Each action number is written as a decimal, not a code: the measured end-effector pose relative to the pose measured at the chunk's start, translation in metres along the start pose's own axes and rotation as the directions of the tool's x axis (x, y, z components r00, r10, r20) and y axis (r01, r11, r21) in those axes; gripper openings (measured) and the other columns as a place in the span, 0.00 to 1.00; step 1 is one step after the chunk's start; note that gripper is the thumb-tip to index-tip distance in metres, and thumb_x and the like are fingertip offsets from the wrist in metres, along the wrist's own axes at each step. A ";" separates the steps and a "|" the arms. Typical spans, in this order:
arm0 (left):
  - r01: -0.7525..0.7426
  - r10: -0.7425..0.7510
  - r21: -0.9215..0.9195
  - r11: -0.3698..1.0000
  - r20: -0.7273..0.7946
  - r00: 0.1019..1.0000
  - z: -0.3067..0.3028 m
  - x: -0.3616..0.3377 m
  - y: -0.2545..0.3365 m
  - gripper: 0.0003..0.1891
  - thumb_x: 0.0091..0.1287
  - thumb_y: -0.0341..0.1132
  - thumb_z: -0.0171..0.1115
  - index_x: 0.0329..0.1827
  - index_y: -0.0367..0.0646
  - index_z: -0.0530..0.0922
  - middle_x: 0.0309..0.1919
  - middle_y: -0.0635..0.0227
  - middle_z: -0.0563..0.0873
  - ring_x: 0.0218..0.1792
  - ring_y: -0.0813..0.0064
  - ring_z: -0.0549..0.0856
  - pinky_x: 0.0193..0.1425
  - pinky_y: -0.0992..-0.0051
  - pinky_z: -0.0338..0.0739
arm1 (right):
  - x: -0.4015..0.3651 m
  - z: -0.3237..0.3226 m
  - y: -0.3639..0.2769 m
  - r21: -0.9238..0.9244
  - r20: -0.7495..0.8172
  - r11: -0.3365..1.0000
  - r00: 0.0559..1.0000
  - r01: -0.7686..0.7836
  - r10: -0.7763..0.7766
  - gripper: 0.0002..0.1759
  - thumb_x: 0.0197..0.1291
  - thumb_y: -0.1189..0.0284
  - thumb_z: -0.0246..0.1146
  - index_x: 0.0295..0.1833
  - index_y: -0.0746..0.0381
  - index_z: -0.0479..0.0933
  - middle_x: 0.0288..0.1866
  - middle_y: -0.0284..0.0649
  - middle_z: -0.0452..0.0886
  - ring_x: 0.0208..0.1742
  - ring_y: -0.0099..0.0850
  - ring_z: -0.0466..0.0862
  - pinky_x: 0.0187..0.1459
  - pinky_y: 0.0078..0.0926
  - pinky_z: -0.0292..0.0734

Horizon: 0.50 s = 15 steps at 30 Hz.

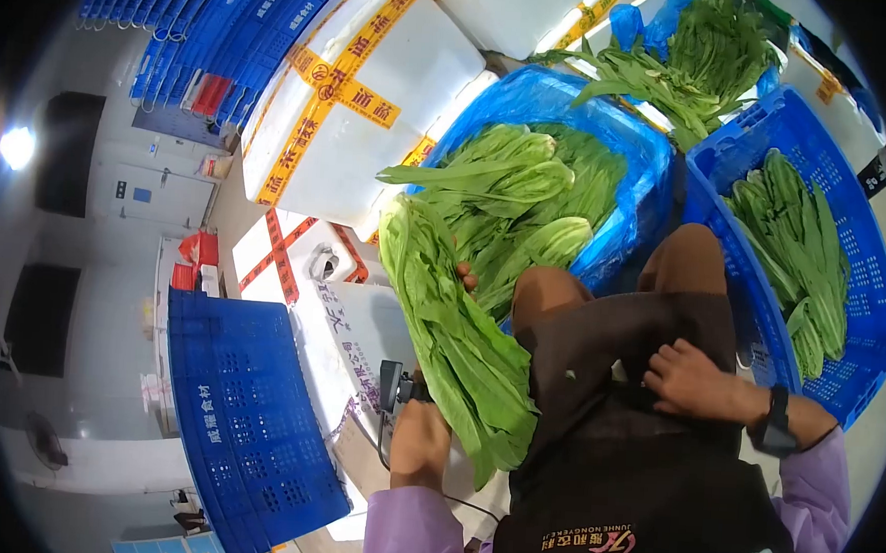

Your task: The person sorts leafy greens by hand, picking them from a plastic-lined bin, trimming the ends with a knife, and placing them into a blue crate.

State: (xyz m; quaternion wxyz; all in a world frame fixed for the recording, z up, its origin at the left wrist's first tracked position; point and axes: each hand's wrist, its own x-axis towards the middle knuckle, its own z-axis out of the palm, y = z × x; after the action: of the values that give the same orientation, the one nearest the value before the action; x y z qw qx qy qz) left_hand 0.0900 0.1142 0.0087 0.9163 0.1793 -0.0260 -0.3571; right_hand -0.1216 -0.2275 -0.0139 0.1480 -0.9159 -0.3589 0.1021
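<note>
My left hand (421,441) grips a long head of leaf lettuce (450,337), its pale base up and its leaf tips hanging toward my lap. The leaves hide most of that hand; fingertips show at their far edge. A black device is strapped at my left wrist. My right hand (688,377) rests on my dark apron (593,465), its fingers curled and nothing visible in them. Small leaf scraps lie on the apron beside it. In front of my knees, a box lined with blue plastic (654,177) holds several lettuce heads (514,170).
To the right stands a blue crate (763,293) with lettuce in it. More greens (710,60) lie at the back. White foam boxes (424,65) with yellow tape stand at the upper left. Another blue crate (255,417) and stacked blue crates (246,16) are on the left.
</note>
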 end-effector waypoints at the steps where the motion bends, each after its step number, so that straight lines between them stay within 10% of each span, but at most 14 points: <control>1: -0.009 0.009 0.028 1.000 -0.007 1.000 0.003 0.001 -0.001 0.30 0.73 0.46 0.53 0.72 0.39 0.61 0.49 0.55 0.74 0.49 0.62 0.77 0.49 0.66 0.85 | -0.005 0.010 -0.007 -0.002 -0.004 1.000 1.000 -0.008 0.008 0.22 0.52 0.55 0.68 0.44 0.60 0.78 0.40 0.38 0.78 0.48 0.37 0.78 0.50 0.34 0.71; 4: -0.032 0.035 0.110 0.993 -0.029 0.999 0.011 0.006 -0.011 0.30 0.73 0.47 0.54 0.72 0.39 0.61 0.49 0.55 0.74 0.49 0.62 0.76 0.48 0.66 0.85 | -0.011 0.028 -0.013 -0.085 -0.055 0.995 0.998 -0.045 0.041 0.21 0.52 0.58 0.69 0.46 0.59 0.78 0.40 0.36 0.76 0.49 0.36 0.74 0.52 0.29 0.67; 8: -0.054 0.071 0.208 0.977 -0.076 0.995 0.018 0.009 -0.024 0.31 0.72 0.49 0.54 0.72 0.39 0.61 0.49 0.55 0.74 0.50 0.62 0.76 0.48 0.66 0.85 | -0.001 -0.024 -0.002 0.284 -0.184 0.958 0.977 -0.051 0.107 0.19 0.58 0.63 0.67 0.51 0.62 0.76 0.41 0.39 0.77 0.48 0.37 0.77 0.49 0.34 0.72; 11: -0.045 0.065 0.254 0.966 -0.071 0.995 0.016 0.012 -0.033 0.37 0.69 0.59 0.52 0.72 0.40 0.62 0.53 0.53 0.75 0.54 0.59 0.77 0.47 0.65 0.85 | 0.032 -0.063 -0.001 0.771 -0.339 0.622 0.914 0.134 0.223 0.21 0.63 0.65 0.66 0.56 0.66 0.72 0.42 0.44 0.81 0.41 0.37 0.81 0.41 0.32 0.77; 15: -0.038 0.161 0.418 0.908 -0.264 0.951 0.038 0.011 -0.047 0.37 0.69 0.64 0.47 0.70 0.43 0.66 0.55 0.50 0.80 0.50 0.59 0.82 0.45 0.66 0.84 | 0.092 -0.082 -0.020 0.914 -0.302 0.373 0.883 0.161 0.358 0.23 0.62 0.66 0.68 0.57 0.67 0.71 0.40 0.45 0.82 0.37 0.31 0.81 0.39 0.27 0.77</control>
State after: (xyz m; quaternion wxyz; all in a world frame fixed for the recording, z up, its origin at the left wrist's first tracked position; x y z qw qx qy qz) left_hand 0.0609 0.0633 0.0271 0.8694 0.4156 0.0267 -0.2657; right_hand -0.0438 -0.1670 0.0627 0.7048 -0.6918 -0.1373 0.0763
